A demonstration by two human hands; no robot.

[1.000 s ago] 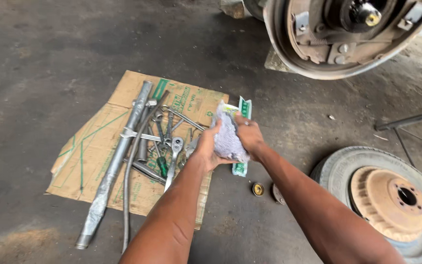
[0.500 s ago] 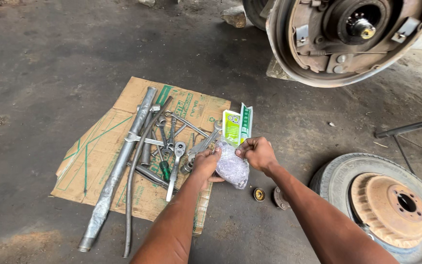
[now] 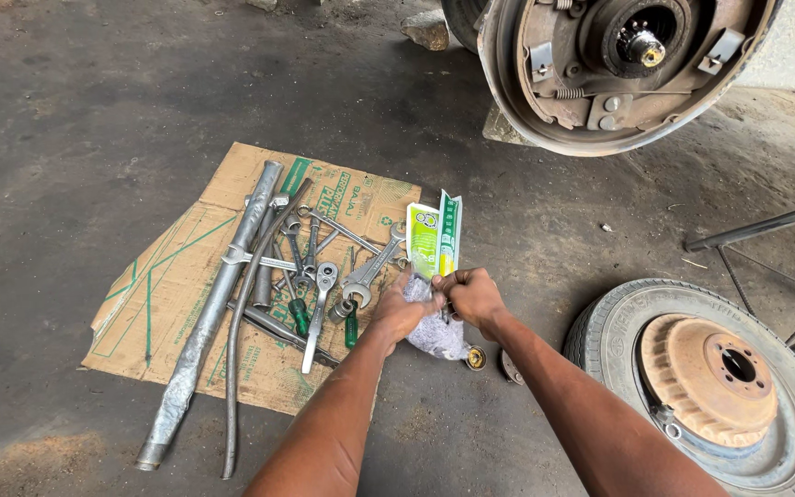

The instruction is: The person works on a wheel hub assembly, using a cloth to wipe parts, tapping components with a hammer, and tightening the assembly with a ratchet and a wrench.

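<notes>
A green-and-yellow flat printed packet [image 3: 434,239] stands upright at frame centre, pinched at its lower end by the right hand [image 3: 473,296] with fingers closed. The left hand [image 3: 404,311] grips a crumpled grey-white rag [image 3: 436,336] just below. Left lies flattened brown cardboard [image 3: 167,304] bearing steel wrenches [image 3: 361,276].
</notes>
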